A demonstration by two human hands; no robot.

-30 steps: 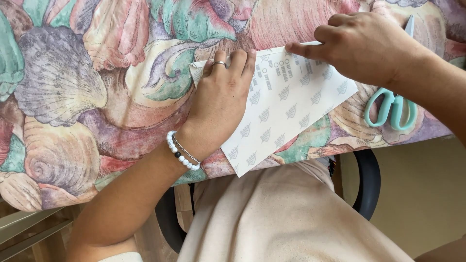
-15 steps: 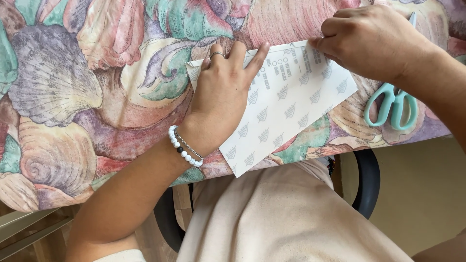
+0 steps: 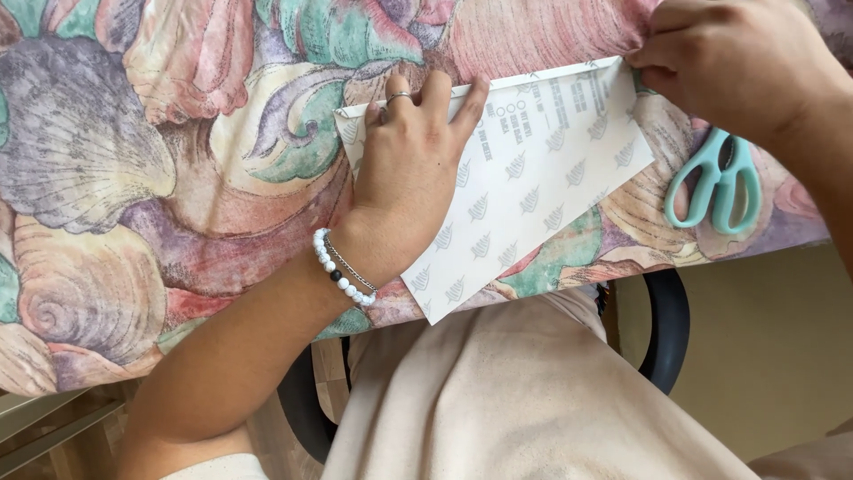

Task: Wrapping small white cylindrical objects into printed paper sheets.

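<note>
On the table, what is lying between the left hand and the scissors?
In the head view, only the white paper sheet with small leaf marks lies between the left hand and the teal scissors, then a strip of the shell-patterned tablecloth.

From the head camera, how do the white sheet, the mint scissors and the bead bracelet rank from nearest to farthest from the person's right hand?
1. White sheet: the right hand pinches its top right corner, so they touch.
2. Mint scissors: just below that hand, on the shell-print tablecloth near the table edge.
3. Bead bracelet: farthest, on the left wrist, across the sheet.
</note>
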